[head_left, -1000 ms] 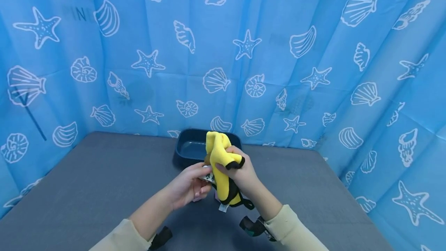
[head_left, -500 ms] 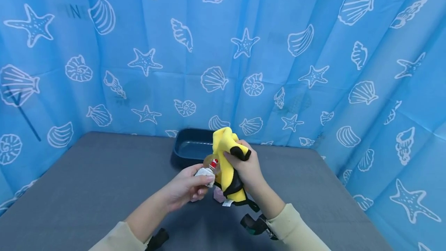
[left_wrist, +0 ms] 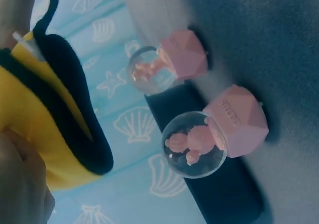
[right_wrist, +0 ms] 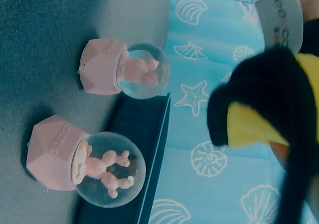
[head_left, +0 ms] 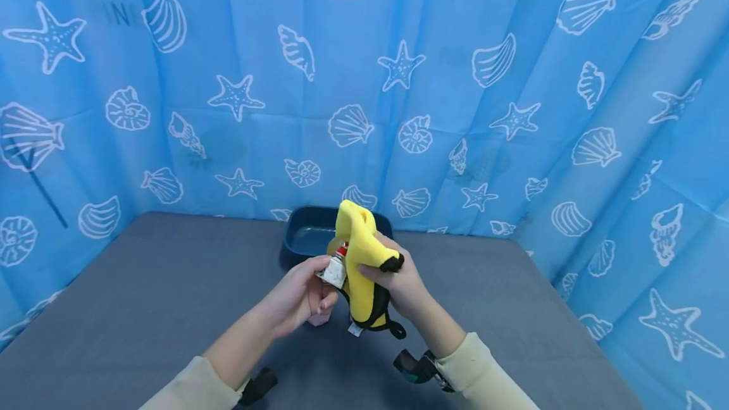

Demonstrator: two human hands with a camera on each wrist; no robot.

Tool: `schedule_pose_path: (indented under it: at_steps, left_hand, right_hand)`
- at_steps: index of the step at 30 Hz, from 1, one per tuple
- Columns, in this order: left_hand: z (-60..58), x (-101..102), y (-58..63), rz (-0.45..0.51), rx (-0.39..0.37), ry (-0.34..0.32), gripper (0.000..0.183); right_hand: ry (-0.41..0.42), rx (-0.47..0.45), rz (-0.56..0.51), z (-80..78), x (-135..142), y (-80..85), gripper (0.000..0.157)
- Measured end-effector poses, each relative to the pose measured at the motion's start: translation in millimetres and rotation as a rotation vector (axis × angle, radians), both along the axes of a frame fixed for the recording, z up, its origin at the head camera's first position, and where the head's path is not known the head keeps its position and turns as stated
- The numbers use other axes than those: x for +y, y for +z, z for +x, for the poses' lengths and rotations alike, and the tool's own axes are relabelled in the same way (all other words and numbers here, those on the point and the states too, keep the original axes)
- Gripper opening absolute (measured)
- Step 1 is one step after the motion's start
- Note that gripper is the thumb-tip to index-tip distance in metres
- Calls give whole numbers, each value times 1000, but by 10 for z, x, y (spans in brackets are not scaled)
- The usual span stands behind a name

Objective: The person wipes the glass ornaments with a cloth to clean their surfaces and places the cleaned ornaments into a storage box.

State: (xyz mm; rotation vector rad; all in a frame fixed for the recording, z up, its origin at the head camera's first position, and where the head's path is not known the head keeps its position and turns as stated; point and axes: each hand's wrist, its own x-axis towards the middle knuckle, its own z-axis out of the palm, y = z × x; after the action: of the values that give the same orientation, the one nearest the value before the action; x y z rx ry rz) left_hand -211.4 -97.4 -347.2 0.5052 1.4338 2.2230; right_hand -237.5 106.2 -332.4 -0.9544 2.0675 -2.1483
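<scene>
My left hand (head_left: 296, 299) grips a small snow globe (head_left: 334, 272) by its white base. Its clear dome, with something red inside, tilts up and is partly hidden by the cloth. A yellow cloth (head_left: 361, 252) with black trim, a hanging loop and a white tag is bunched in my right hand (head_left: 398, 277), right against the dome. Below the hands stand two pink-based snow globes, mostly hidden in the head view. The left wrist view shows one snow globe (left_wrist: 237, 122) with a balloon-dog-like figure and another snow globe (left_wrist: 184, 55) with a pink figure.
A dark blue tray (head_left: 293, 252) lies behind the hands, near the back edge of the grey-covered table (head_left: 188, 290). A blue curtain (head_left: 273, 138) printed with white shells and starfish hangs round the back and sides.
Half a second ago the cloth was farther right and more of the dome and red figure showed. The cloth has come back left over the dome, and the left hand has shifted slightly left.
</scene>
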Motion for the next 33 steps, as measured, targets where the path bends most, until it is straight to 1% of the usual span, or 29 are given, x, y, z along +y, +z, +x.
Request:
schedule_pose_path:
  at_steps: [4,5,7,10,13,15,18,22,24,27,29,31,33]
  left_hand:
    - [-2,20,21,-9,-27,14,52]
    - [-3,23,26,-15,-30,19,53]
    - [-3,31,31,-27,-33,25,53]
    - [-13,39,21,-49,-35,39,53]
    - [-27,41,3,-76,-32,66,54]
    - [-37,40,-7,-89,-17,81,54]
    - [-38,33,-14,-83,4,73,51]
    - [-2,21,-2,-72,20,40,46]
    - [22,26,15,-98,20,24,43]
    - [51,48,46,-153,23,21,39]
    - [60,63,65,-176,21,34,37]
    - [58,67,66,-176,26,43,35]
    - [49,54,49,-162,34,38,30]
  right_hand:
    - [41,59,36,-19,-21,-14,18]
    - [39,63,40,-21,-27,-11,16]
    - [34,78,53,-26,-42,-6,16]
    - [-9,130,78,-25,-67,-5,17]
    - [-87,183,86,-15,-90,-19,20]
    - [-143,187,70,-2,-100,-29,21]
    - [-208,165,29,12,-108,-34,22]
    - [-249,133,-9,12,-107,-36,20]
    - [-262,121,-16,12,-99,-39,20]
    - [-276,95,-32,11,-85,-36,19]
    - [-286,55,-52,3,-79,-29,20]
    - [-297,-3,-85,-4,-72,-20,20]
    - [-296,-57,-122,-8,-58,-16,23]
